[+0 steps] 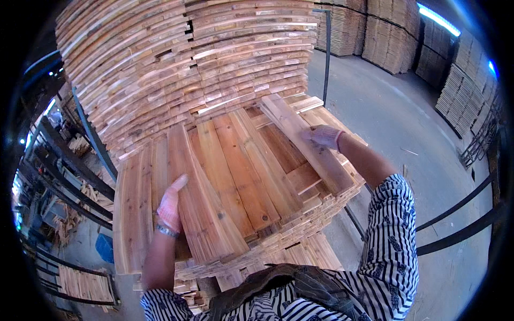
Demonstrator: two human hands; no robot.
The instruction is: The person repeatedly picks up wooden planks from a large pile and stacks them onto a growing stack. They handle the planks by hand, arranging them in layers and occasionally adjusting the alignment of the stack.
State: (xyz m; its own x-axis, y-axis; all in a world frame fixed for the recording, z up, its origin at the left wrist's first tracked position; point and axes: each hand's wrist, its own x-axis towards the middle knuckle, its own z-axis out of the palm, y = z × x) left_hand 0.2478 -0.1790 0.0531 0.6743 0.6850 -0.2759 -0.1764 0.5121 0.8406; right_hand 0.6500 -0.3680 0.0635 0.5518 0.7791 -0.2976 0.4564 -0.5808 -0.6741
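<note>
My left hand (170, 207), in a pale pinkish glove, is at the left edge of a long wooden board (209, 214). Its thumb side lies along that edge, and the other fingers are mostly hidden. This board overlaps the ones beside it, with a dark gap under its near left edge. Farther right, my gloved right hand (324, 137) grips another wooden board (300, 128) from above, partway along its right side. That board lies slanted over the right part of the stack. Between my hands, several reddish-brown boards (235, 166) lie side by side as the top layer.
Behind the top layer rises a tall stack of boards (187, 64). Dark metal rails (93, 134) run along the left, and a thin upright post (327, 59) stands at the back right. More board stacks (391, 35) line the far side of the grey floor (385, 107).
</note>
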